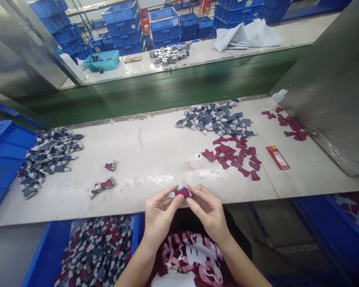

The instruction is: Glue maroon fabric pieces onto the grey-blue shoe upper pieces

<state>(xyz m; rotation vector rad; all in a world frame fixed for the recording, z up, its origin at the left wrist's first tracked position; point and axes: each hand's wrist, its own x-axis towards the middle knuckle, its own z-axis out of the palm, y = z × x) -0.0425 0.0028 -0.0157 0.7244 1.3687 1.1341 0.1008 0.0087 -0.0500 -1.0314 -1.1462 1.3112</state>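
Between my two hands, just above the table's front edge, is a small grey plastic part with a maroon piece [182, 192] on its face. My left hand [161, 210] pinches its left end between thumb and fingers. On the other end, my right hand [208, 209] has its thumb and fingertips closed. Loose maroon pieces [235, 153] lie spread to the right, with a heap of navy and grey parts [217, 117] behind them. A small white bottle [196, 161] stands ahead of my hands. To the left lie a few grey parts with maroon pieces [103, 185].
Another pile of navy and grey parts [50, 153] sits at the left beside a blue crate [6, 155]. Below the table edge, a blue bin [40, 255] holds many mixed parts. A red packet [278, 157] lies at right, near a metal panel [341, 95]. A green strip [167, 89] runs behind.
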